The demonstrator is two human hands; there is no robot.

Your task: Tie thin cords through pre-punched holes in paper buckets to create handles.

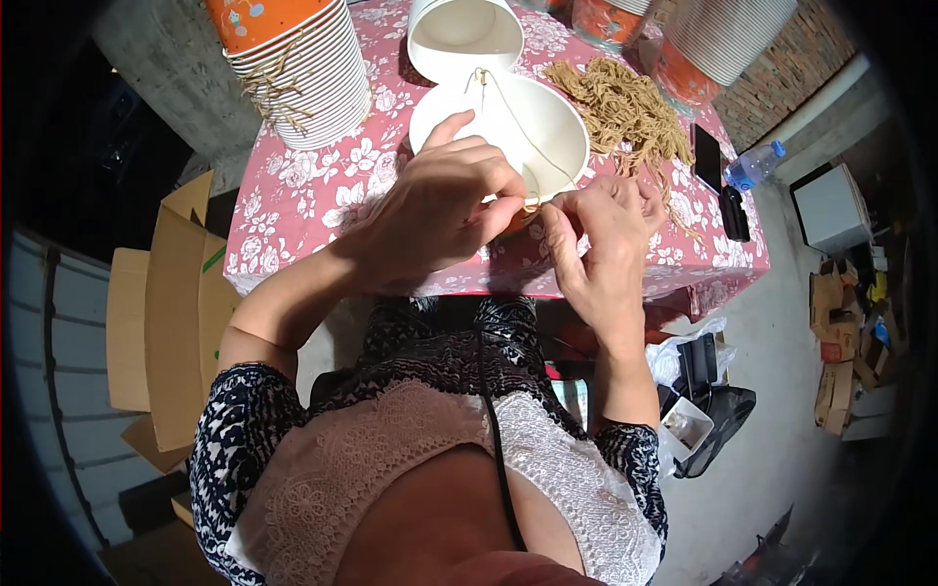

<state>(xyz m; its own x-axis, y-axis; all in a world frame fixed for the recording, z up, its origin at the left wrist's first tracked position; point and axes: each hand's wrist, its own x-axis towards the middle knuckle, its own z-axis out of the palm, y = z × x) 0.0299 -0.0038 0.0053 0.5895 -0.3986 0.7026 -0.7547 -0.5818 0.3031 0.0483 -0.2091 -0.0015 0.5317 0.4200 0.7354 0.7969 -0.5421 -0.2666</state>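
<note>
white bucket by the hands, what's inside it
The white bucket shows a pale interior, with a thin cord crossing the opening toward the right hand. The left hand covers part of the interior; anything there is hidden.

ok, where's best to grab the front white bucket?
Probably the left rim, just beyond the left hand, pinched from the left: the bucket's mouth is open and that thin edge shows bare. Left hand and right hand crowd the near rim; the cord reaches the far one.
</note>
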